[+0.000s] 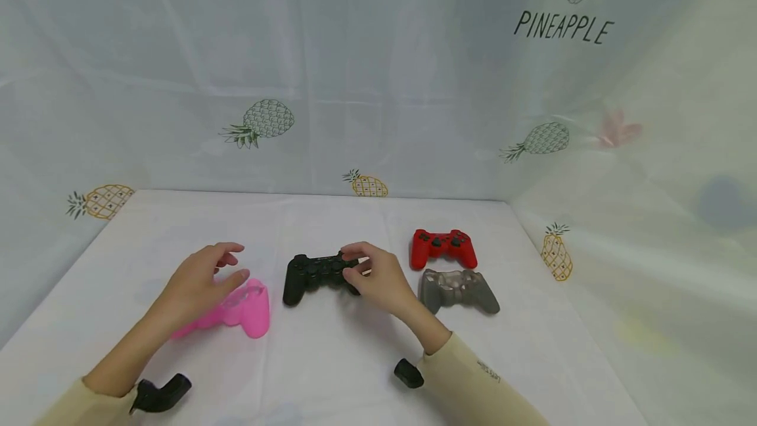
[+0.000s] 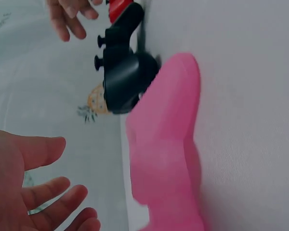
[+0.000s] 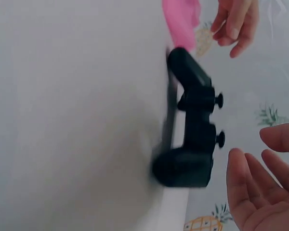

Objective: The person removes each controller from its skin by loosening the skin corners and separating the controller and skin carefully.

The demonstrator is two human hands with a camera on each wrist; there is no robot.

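Note:
A black game controller (image 1: 316,273) lies in the middle of the white table. My right hand (image 1: 377,278) hovers over its right end, fingers loosely bent and apart from it; the right wrist view shows a gap between the fingertips (image 3: 237,156) and the black controller (image 3: 197,125). My left hand (image 1: 198,281) hangs above a pink controller cover (image 1: 255,307), partly hiding it. In the left wrist view the left hand (image 2: 33,187) has its fingers spread beside the pink piece (image 2: 164,154), not touching it.
On the right lie a red controller (image 1: 443,248) and, nearer, a grey translucent controller (image 1: 460,290). Black wrist pieces (image 1: 164,393) sit at my cuffs. A white curtain (image 1: 378,84) printed with pineapples hangs behind the table (image 1: 319,367) and along its sides.

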